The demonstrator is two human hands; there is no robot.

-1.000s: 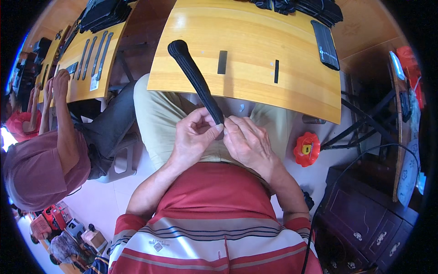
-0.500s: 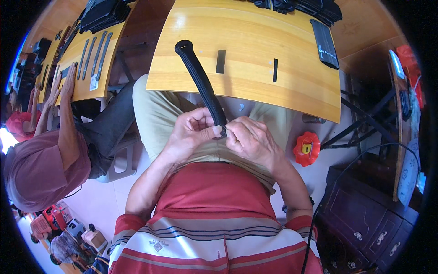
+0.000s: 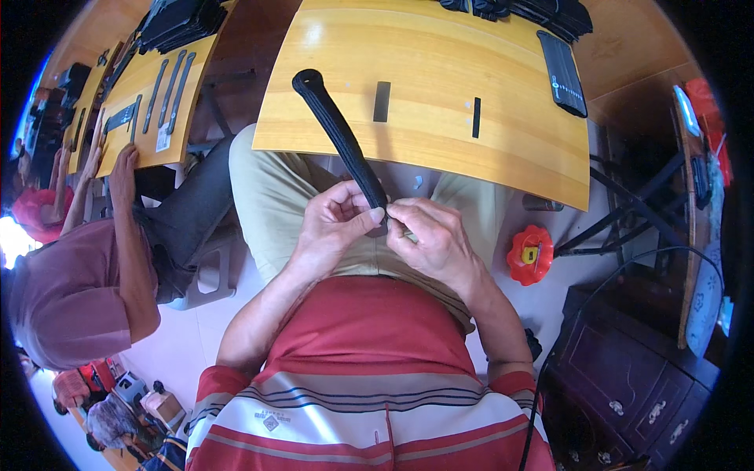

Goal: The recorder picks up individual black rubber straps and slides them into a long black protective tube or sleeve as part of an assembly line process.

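Note:
A long black ribbed strap [image 3: 339, 129] with a rounded looped end slants up and left over the near edge of the wooden table [image 3: 440, 47]. Its lower end sits between my hands above my lap. My left hand [image 3: 339, 224] is closed round that end, the thumb pressed on it. My right hand [image 3: 430, 235] touches the same end from the right with thumb and forefinger pinched together; whatever lies between those fingertips is too small to make out. Two short dark strips [image 3: 382, 102] lie apart on the tabletop.
A black flat pouch [image 3: 561, 74] lies at the table's right edge, with dark stacked pieces [image 3: 542, 16] behind. At left, another person [image 3: 86, 282] works at a table with several straps. A red scalloped dish [image 3: 530, 255] sits low at right, near a dark cabinet [image 3: 628, 377].
The strap's looped end has swung slightly left, and my right hand has shifted a little at its lower end. The co-worker's near hand has moved down to the table edge, onto a strap.

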